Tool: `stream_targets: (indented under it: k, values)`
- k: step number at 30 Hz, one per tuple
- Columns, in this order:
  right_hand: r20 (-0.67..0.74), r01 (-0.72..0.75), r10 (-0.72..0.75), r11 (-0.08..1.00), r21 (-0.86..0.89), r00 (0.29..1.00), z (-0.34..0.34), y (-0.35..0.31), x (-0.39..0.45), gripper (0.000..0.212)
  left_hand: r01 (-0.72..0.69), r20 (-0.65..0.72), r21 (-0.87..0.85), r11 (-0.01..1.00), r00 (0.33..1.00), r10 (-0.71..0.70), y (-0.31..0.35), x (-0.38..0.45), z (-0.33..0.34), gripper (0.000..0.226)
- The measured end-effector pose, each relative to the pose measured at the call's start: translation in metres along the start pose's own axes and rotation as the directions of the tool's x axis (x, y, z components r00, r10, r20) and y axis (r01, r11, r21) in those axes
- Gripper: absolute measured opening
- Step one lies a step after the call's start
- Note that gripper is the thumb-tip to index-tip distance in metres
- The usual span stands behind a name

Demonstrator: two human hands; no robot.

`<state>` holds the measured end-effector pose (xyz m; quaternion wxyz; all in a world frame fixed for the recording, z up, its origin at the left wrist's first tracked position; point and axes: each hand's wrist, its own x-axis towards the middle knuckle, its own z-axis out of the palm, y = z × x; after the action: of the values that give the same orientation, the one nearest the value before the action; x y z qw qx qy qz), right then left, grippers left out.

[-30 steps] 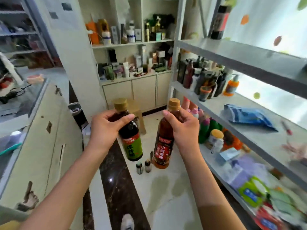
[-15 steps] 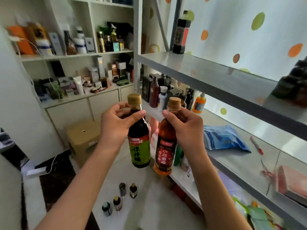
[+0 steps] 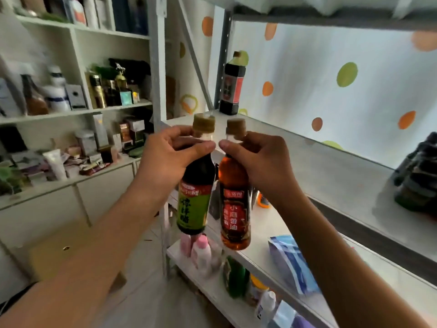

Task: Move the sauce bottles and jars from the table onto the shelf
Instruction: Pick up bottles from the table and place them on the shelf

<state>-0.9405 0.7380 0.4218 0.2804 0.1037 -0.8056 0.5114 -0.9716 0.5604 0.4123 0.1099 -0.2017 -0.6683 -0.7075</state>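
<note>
Dark bottle (image 3: pixel 195 185) and amber bottle (image 3: pixel 234 200), gripped by their necks.
Left hand (image 3: pixel 169 159) holds the dark one, right hand (image 3: pixel 262 162) the amber; both upright, caps up, beside the grey shelf (image 3: pixel 331 176).

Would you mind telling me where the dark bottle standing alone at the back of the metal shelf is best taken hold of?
Probably by the narrow neck of the dark bottle, just under its cap, coming from the front: it stands upright against the corner post and dotted backing, so only the front and right side are free.
</note>
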Motion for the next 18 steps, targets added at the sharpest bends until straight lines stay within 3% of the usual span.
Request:
stream_targets:
  k: [4, 11, 15, 18]
  values:
    - [-0.064, -0.023, 0.021, 0.999, -0.043, 0.998, -0.028, -0.001, 0.075, 0.025, -0.037, -0.056, -0.055, 0.998, 0.998, 0.034, 0.011, 0.068, 0.021, 0.034]
    - [-0.139, -0.001, -0.003, 1.000, -0.026, 0.990, -0.074, 0.028, 0.184, 0.038, -0.115, -0.133, -0.005, 0.993, 0.985, 0.114, 0.009, 0.169, 0.075, 0.026]
    - [-0.196, 0.003, -0.007, 1.000, -0.024, 0.981, -0.095, 0.056, 0.236, 0.043, -0.099, -0.067, -0.044, 0.994, 0.993, 0.096, -0.006, 0.220, 0.104, 0.022]
    - [-0.190, -0.015, -0.017, 0.986, -0.167, 0.982, -0.095, 0.082, 0.263, 0.043, -0.093, -0.002, -0.142, 0.986, 0.996, 0.093, -0.025, 0.256, 0.117, 0.019]
